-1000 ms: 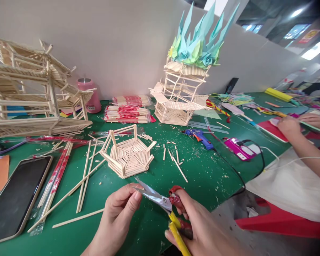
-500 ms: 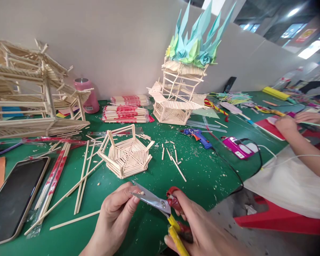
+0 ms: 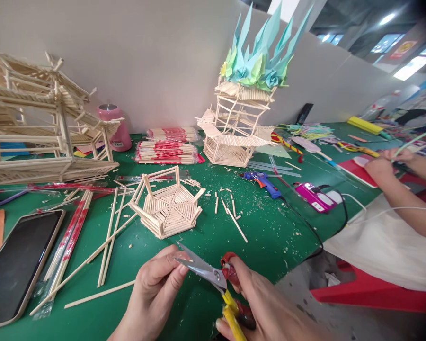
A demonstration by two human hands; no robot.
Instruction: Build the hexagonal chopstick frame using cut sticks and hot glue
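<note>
My left hand (image 3: 156, 289) is closed, thumb and forefinger pinched on a thin wooden stick (image 3: 99, 294) whose long end seems to stick out to the left behind the palm. The pinched end is mostly hidden by the fingertips. My right hand (image 3: 259, 293) grips the scissors (image 3: 208, 273), which have red and yellow wrapped handles. Their blades are slightly apart, tips right at my left fingertips. Just beyond stands a small hexagonal stick frame (image 3: 170, 208) with a slatted floor and short posts. Short cut stick pieces (image 3: 234, 213) lie to its right.
A stick house model (image 3: 57, 137) stands left, a phone (image 3: 21, 265) before it. Behind are wrapped stick bundles (image 3: 166, 152) and a stick tower (image 3: 234, 137) topped with paper leaves. A blue glue gun (image 3: 262, 183) and pink power strip (image 3: 315, 196) lie right, near another person's hands (image 3: 379, 166).
My hands and the scissors have hardly moved. The pale stick tip seen between the blades no longer shows. At the right, the other person's hands have shifted, and a pale green strip there now angles upward.
</note>
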